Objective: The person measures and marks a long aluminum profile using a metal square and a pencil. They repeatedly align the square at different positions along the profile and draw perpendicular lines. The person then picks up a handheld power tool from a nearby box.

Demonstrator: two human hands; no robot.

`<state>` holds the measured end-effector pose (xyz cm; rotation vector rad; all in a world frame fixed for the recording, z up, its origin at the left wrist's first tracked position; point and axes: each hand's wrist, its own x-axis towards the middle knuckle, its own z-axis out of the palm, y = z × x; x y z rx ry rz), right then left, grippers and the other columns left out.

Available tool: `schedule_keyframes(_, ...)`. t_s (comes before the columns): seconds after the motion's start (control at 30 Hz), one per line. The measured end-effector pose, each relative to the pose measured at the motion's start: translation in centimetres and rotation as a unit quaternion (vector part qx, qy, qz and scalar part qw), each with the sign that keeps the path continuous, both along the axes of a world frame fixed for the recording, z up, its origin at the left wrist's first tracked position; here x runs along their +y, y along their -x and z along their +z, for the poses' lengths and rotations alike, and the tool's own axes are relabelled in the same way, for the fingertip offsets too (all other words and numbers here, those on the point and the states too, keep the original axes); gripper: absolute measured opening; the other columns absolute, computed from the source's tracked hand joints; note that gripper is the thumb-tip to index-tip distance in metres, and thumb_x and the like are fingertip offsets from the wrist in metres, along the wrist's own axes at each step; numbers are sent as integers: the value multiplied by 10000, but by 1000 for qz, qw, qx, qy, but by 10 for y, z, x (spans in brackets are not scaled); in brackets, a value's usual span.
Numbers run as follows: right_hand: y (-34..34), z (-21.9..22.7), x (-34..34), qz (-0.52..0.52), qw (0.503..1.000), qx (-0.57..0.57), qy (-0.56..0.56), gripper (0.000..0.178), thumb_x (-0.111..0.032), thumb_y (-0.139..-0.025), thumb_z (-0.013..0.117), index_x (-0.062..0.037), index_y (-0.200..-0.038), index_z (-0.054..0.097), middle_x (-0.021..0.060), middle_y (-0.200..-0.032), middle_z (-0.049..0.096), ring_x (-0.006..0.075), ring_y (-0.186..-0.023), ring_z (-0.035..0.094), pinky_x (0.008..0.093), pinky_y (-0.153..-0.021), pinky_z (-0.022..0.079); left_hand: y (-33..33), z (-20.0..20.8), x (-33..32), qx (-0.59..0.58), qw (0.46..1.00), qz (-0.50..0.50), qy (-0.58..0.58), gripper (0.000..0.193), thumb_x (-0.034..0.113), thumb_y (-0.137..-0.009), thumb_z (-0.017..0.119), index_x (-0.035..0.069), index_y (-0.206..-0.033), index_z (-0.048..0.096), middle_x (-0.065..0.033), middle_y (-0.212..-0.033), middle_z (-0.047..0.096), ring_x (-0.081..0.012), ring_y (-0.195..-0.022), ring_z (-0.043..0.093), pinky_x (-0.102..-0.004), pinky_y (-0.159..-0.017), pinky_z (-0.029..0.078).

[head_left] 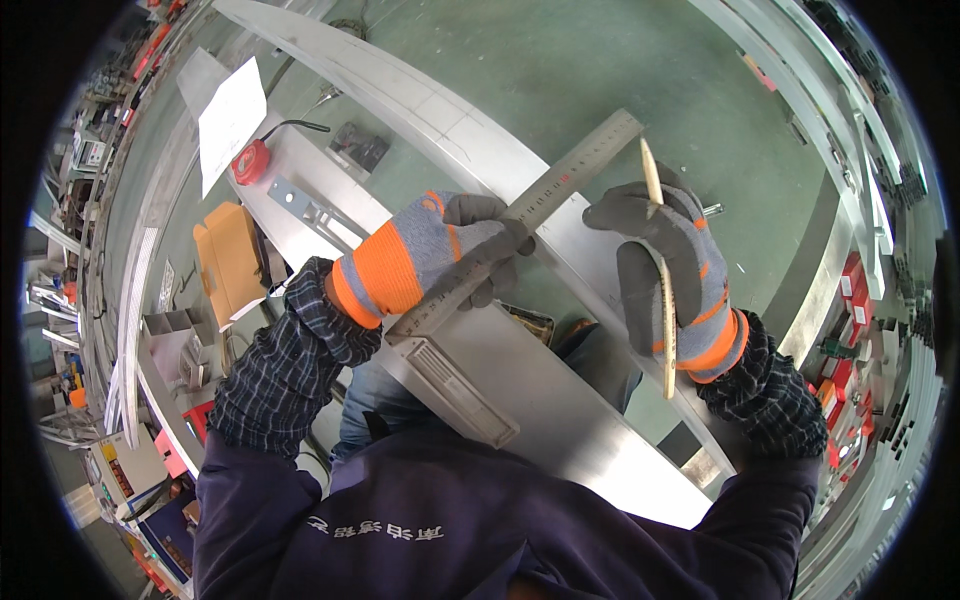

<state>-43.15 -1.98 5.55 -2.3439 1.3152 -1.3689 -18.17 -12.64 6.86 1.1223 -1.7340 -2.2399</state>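
A steel try square is in my left hand (435, 245), in a grey and orange work glove, with thumb and fingers closed around its graduated blade (575, 170). Its thick metal stock (460, 390) lies at the near end, close to my body, over a wide silver metal piece (545, 380). The blade's far end reaches across a long metal profile (430, 110). In the matching glove, my right hand (680, 265) holds a long, thin, pale wooden stick (668, 310) with a tapered upper tip. This stick stands nearly upright in view, close to the blade's far end.
Left of my hands, a white paper sheet (230, 115), a red tape measure (251, 162) and an open brown cardboard box (228, 260) lie around the metal pieces. Long metal bars (800, 70) run along the right. Red boxes (853, 290) stand at the far right.
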Motion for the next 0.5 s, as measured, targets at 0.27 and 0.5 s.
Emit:
schedule_keyframes(0.27, 42, 16, 33, -114, 991, -3, 76, 418, 85, -966, 463, -12, -1372, 478, 263, -1276, 688, 378, -1239, 664, 539, -1174, 408, -49, 45, 4, -62, 989, 37, 125, 410, 386, -1089, 567, -3, -1128, 689, -55, -847, 682, -133, -692, 663, -278, -625, 551)
schedule_keyframes(0.5, 32, 31, 89, -161, 985, 33, 59, 529, 97, -843, 685, -12, -1336, 530, 245, -1268, 687, 360, -1165, 677, 461, -958, 558, -57, 67, -8, -105, 976, -100, 161, 370, 134, -953, 597, -24, -1282, 656, -58, -928, 717, -99, -763, 629, -254, -659, 526)
